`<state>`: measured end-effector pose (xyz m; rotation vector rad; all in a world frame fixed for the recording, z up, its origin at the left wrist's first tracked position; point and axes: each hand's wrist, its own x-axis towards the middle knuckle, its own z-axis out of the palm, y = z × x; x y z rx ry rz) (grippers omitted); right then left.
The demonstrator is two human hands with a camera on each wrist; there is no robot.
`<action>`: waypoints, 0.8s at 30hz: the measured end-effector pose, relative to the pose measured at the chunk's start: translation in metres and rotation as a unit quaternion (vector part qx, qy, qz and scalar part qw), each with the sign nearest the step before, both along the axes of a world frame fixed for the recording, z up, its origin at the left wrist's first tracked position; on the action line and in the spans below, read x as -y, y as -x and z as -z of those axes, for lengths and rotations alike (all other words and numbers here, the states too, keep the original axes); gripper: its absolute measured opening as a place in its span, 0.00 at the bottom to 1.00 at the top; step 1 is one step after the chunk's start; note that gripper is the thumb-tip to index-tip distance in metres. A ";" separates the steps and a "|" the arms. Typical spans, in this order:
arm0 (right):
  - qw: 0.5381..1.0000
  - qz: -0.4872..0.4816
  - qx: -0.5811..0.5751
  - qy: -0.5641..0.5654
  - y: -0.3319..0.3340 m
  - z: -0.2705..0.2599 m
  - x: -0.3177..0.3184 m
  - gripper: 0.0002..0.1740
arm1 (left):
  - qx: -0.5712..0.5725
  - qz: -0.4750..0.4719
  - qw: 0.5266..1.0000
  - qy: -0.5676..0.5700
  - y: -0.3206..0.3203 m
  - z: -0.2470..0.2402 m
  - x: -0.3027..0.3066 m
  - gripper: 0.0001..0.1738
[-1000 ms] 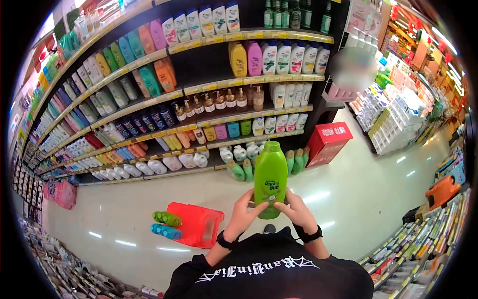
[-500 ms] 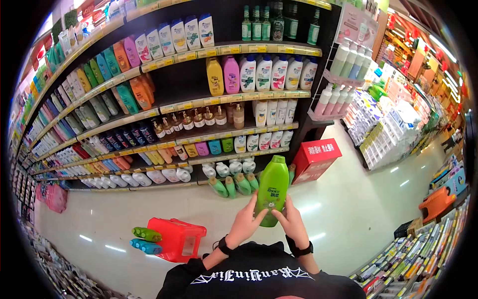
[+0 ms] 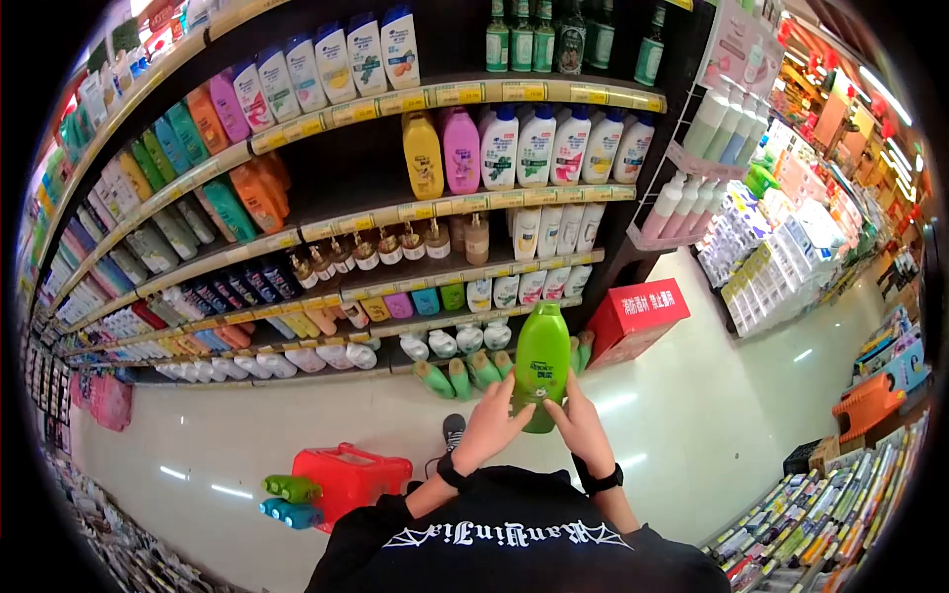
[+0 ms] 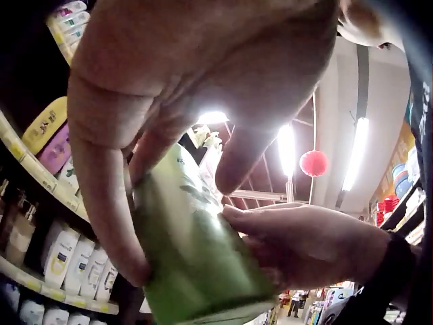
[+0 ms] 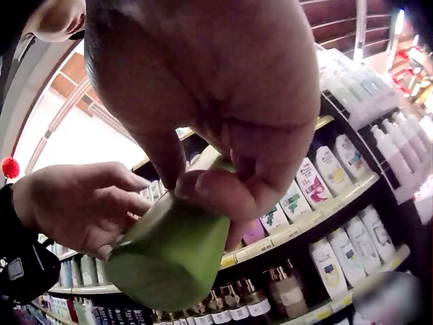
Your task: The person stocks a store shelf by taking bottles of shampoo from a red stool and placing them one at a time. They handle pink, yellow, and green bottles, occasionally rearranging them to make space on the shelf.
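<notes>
Both hands hold a green shampoo bottle (image 3: pixel 543 361) upright in front of the body, label towards the head camera. The left hand (image 3: pixel 489 423) grips its lower left side, the right hand (image 3: pixel 581 427) its lower right side, and both thumbs lie on the front near the base. In the left wrist view the left hand (image 4: pixel 176 101) has its fingers round the bottle (image 4: pixel 196 257), whose base faces the camera. The right wrist view shows the right hand (image 5: pixel 216 115) with fingers curled on the bottle (image 5: pixel 169 257).
Shelves (image 3: pixel 474 203) of bottles curve across the front and left. A red basket or stool (image 3: pixel 356 479) stands on the floor at lower left, with green bottles (image 3: pixel 293 487) and blue bottles (image 3: pixel 291 512) beside it. A red box (image 3: pixel 641 318) stands by the shelf end; stacked goods (image 3: pixel 781 277) are right.
The head view has shifted, and the shelves appear larger and nearer. A shoe now shows on the floor beside the left hand. Both hands still hold the green bottle, with much the same grip.
</notes>
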<state>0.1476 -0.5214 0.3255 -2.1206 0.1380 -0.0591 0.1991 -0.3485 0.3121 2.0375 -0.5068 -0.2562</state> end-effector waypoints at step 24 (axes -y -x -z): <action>0.958 -0.148 0.235 -0.072 -0.452 -0.033 -0.187 0.49 | 0.210 -0.084 0.958 0.174 -0.432 -0.013 -0.158 0.57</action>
